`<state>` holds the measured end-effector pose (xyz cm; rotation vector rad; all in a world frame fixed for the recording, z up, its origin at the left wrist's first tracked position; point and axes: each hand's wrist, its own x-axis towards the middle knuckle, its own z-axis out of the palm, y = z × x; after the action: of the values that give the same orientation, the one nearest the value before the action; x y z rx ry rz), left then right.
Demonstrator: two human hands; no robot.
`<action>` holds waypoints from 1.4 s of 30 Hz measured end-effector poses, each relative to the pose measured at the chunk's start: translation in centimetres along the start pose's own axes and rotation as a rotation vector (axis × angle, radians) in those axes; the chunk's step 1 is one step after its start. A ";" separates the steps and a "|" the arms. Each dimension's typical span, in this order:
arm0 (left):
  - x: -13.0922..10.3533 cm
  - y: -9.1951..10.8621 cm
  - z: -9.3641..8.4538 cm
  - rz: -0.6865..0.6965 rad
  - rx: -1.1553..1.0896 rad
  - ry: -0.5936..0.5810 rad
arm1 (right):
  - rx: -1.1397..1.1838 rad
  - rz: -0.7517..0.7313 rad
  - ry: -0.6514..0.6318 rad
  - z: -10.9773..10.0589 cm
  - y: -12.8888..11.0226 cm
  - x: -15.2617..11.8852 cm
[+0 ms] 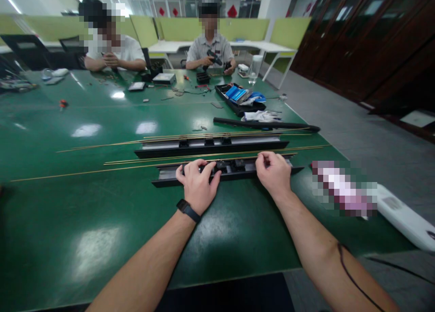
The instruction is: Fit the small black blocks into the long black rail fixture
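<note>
A long black channel rail (234, 177) with a pale inner strip lies crosswise on the table in front of me. My left hand (199, 180) rests over its left part, fingers spread and curved down into the channel, thumb beside a black block (220, 165). Another black block (238, 165) sits in the channel between my hands. Over the right part of the rail, my right hand (273, 171) is closed in a pinch on a thin brass rod (84, 172) running along the rail's far edge. Its fingertips partly hide the grip. More thin rods (136, 160) lie just behind.
A second black rail (210, 148) with blocks and rods lies behind. Beyond it are a black tube (265, 124), gloves (261, 116) and a black tray (238, 101) with blue packets. A white device (404, 217) lies at right. Two people sit opposite, one holding a power drill (214, 57).
</note>
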<state>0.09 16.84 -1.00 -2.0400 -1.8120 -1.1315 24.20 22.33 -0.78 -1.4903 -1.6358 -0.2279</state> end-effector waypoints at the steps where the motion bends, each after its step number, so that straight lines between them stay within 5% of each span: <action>1: 0.0 0.0 0.0 0.001 -0.001 0.001 | 0.001 -0.001 -0.001 0.0 0.0 0.0; 42: -0.1 0.0 0.1 -0.010 0.000 -0.003 | 0.107 -0.069 -0.052 -0.1 -0.8 -0.5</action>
<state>0.10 16.86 -1.14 -2.0357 -1.8261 -1.1322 23.45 21.72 -0.70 -1.3707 -1.7158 -0.1382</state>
